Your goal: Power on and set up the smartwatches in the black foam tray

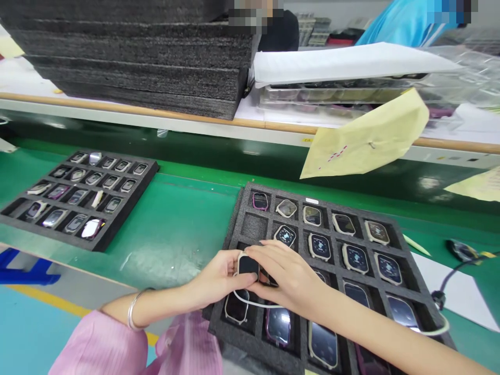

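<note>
Over the foam tray (239,219), L hand (216,278) & R hand (289,276) pinch one dark watch (248,264), lower half hidden.

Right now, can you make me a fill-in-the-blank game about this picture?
1. The left hand wears a silver ____ at the wrist.
2. With the right hand it holds a watch over a tray on the ____ mat.
3. A ____ cable loops below the watch.
Missing words: bracelet, green, white.
</note>
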Tool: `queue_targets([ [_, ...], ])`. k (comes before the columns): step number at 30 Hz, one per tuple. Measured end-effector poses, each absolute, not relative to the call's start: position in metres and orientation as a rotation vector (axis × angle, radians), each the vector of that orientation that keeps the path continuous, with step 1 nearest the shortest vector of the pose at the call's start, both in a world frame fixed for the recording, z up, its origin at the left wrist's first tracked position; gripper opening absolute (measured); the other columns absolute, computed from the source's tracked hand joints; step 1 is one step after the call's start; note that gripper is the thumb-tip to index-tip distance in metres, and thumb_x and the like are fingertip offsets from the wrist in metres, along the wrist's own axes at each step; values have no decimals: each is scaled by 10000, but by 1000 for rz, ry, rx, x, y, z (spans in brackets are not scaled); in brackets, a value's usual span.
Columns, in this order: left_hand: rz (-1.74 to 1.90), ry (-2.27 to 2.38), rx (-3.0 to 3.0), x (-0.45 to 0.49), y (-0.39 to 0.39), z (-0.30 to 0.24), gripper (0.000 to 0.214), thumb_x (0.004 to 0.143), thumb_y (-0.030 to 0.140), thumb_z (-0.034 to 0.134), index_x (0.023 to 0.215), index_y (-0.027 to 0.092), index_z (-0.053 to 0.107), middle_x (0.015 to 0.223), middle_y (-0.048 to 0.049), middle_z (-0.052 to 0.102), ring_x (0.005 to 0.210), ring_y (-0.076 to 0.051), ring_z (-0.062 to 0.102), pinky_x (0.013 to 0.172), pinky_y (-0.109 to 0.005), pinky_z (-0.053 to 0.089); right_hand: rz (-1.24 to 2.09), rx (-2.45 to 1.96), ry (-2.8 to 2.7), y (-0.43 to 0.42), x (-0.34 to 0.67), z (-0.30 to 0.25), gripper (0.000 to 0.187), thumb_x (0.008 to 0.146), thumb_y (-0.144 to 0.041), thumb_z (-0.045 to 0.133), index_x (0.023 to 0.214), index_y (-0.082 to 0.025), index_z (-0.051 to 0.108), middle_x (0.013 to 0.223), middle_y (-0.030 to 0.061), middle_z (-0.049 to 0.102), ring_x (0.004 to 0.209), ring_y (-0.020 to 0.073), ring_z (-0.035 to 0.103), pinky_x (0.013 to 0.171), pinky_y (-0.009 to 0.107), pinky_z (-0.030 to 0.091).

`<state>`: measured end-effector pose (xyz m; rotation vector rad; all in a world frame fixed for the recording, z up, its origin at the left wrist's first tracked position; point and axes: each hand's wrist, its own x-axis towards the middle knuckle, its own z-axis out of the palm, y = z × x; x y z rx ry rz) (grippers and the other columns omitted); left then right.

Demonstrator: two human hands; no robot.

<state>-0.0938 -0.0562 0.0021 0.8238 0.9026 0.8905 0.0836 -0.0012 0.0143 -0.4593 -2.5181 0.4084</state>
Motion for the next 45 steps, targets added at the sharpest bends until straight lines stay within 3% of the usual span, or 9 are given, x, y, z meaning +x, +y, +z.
queue_targets([
  [21, 822, 912, 844, -95, -55, 0, 291, 766, 292, 742, 966, 101, 651, 880, -73, 683, 824, -164, 626, 747, -248, 480, 564, -436, -2373, -1, 86, -4, 380, 845, -265, 692, 1157, -104, 547, 940, 116, 682, 850, 227, 648, 847, 416, 516],
  [24, 843, 863, 790, -97, -54, -3, 281, 758, 272, 755, 960, 99, 663, 855, -79, 698, 801, -161, 649, 738, -239, 497, 733, -462, -2331, -1, 88, -2, 406, 830, -293, 722, 1170, -123, 579, 975, 110, 672, 887, 231, 636, 833, 409, 518],
  [28, 766, 651, 639, -102, -55, -8, 335, 725, 295, 783, 955, 73, 682, 815, -126, 725, 704, -194, 701, 678, -272, 552, 1287, -464, -2125, 4, 90, 3, 288, 885, -332, 670, 1135, -188, 673, 1127, 112, 610, 985, 211, 621, 855, 374, 525],
  [32, 740, 514, 548, -103, -56, -11, 373, 720, 302, 788, 975, 49, 688, 886, -184, 736, 731, -238, 728, 664, -284, 579, 1589, -531, -1913, 9, 88, 5, 254, 829, -381, 728, 1018, -213, 748, 1064, 92, 618, 965, 214, 621, 847, 381, 522],
  [38, 712, 451, 574, -99, -60, -14, 371, 743, 307, 772, 999, 60, 668, 937, -203, 735, 774, -248, 732, 685, -294, 583, 1714, -553, -1849, 8, 86, 9, 306, 754, -442, 777, 966, -220, 774, 987, 78, 641, 842, 185, 631, 734, 327, 539],
  [41, 696, 432, 599, -98, -62, -13, 357, 751, 328, 762, 960, 53, 673, 945, -212, 732, 763, -252, 730, 676, -305, 583, 1683, -491, -1869, 7, 89, 13, 287, 770, -410, 772, 990, -226, 768, 1011, 86, 655, 891, 195, 637, 782, 345, 538],
  [45, 774, 539, 632, -95, -61, -9, 372, 772, 272, 745, 1069, 70, 648, 912, -175, 738, 766, -225, 724, 718, -311, 584, 1575, -458, -1988, 10, 94, 15, 292, 818, -336, 748, 1094, -243, 729, 1078, 96, 680, 998, 219, 624, 889, 411, 502],
])
